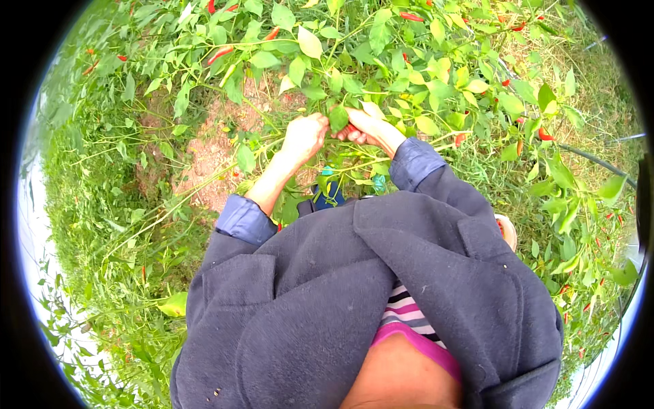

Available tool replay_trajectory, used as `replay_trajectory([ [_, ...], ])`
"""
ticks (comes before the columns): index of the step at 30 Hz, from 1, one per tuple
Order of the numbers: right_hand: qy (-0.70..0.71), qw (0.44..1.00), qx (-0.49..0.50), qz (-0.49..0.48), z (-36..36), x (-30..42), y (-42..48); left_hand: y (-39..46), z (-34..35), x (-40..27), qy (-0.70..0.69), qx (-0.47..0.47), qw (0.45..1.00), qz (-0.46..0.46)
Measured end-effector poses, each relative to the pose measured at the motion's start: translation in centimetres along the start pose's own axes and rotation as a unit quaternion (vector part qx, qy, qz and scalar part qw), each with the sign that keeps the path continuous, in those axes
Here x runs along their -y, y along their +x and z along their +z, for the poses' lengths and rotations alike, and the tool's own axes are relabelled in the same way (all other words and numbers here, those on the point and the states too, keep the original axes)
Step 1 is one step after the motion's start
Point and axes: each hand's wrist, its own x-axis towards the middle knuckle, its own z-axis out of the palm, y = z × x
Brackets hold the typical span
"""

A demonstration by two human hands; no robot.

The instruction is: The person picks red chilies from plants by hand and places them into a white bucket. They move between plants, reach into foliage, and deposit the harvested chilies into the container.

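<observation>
Both of my hands are among the branches of a chili pepper plant (340,118). My left hand (305,134) has its fingers curled together beside a green leaf; whatever may be between them is hidden. Close by on the right, my right hand (369,127) is closed, palm partly turned up, with a bit of a red chili pepper (349,128) showing at its fingers. That leaf covers part of the gap between the hands. More red chilies hang around, such as a long red pepper (220,54) at upper left and another red pepper (460,139) right of my right hand.
A pale container (506,232) with red contents shows partly behind my right sleeve. A long bare stem (173,207) slants across the left side. Brown soil (209,153) lies beneath. A dark hose or pipe (595,162) runs at right. My dark blue shoe (329,197) is below.
</observation>
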Motion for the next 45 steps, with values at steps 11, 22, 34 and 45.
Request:
replay_trajectory([
  [11, 0.098, 0.978, 0.185, 0.000, -2.3, -3.6, 1.3, 0.4, 0.2, 0.8, -0.375, 0.102, 0.893, -0.228],
  [22, 0.154, 0.971, 0.175, 0.046, -2.2, -6.5, 0.4, -0.6, 0.1, -0.2, -0.441, 0.171, 0.833, -0.285],
  [34, -0.484, 0.851, -0.070, -0.189, 1.0, -5.4, -1.5, -1.0, 4.0, -1.8, -0.423, 0.131, 0.785, -0.432],
  [45, -0.097, 0.907, 0.402, -0.074, 3.0, 1.9, -7.2, -4.7, 3.7, 0.5, -0.133, 0.066, 0.949, -0.277],
])
